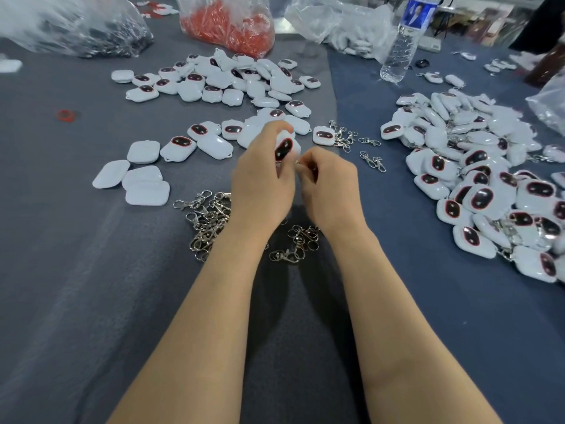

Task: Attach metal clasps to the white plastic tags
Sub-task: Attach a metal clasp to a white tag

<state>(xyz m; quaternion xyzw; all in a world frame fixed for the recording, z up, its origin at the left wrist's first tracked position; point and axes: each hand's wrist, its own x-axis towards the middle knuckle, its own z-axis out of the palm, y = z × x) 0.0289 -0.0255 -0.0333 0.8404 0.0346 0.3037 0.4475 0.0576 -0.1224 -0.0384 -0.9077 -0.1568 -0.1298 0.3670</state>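
A white tag (283, 148) is gripped in the curled fingers of the left hand (263, 185), its dark face turned up. A clasp (296, 162), mostly hidden, is pinched at the fingertips of the right hand (331, 185), just beside the tag's lower edge. Loose clasps (208, 218) are scattered beneath the wrists, and plain tags (232, 81) are heaped beyond the fingers.

A water bottle (403, 41) stands right of a red-filled plastic bag (227, 26).
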